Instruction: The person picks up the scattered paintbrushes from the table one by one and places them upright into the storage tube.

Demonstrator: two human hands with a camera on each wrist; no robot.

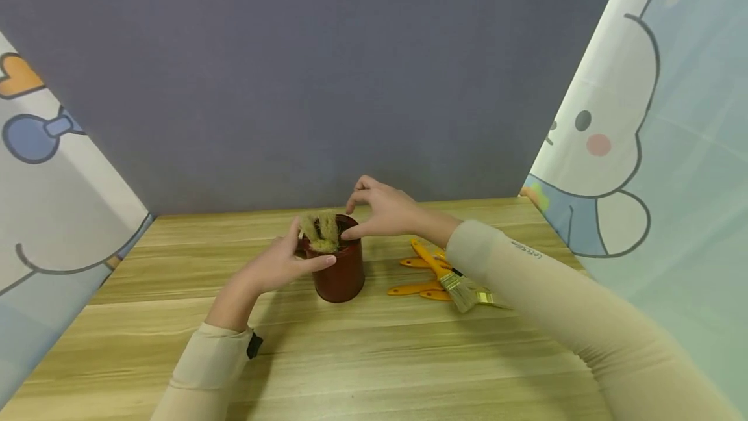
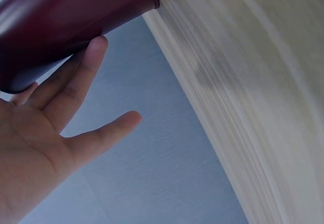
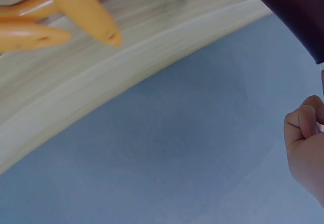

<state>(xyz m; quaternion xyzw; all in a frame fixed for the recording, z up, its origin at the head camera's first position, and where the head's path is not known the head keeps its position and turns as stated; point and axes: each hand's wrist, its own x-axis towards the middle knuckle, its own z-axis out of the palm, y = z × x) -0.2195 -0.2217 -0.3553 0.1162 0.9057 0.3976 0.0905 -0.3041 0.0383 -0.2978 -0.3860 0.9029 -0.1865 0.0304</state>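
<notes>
A dark red cup (image 1: 341, 270) stands upright near the middle of a pale wooden surface (image 1: 350, 356), with the bristle heads of brushes (image 1: 320, 231) sticking up out of its mouth. The person's left hand (image 1: 280, 264) rests against the cup's near-left side; its grip is wide, the fingers straight and laid flat on the wall of the cup, as the left wrist view also shows. The right hand (image 1: 382, 208) hovers at the cup's far-right rim, fingers loosely curled, thumb by the rim; whether it pinches anything cannot be told. Just to the right of the cup, several orange-handled paintbrushes (image 1: 438, 275) lie in a loose pile on the surface. A grey-blue wall (image 1: 327, 70) stands behind, and cartoon-printed curtains (image 1: 643, 135) hang at both sides.
</notes>
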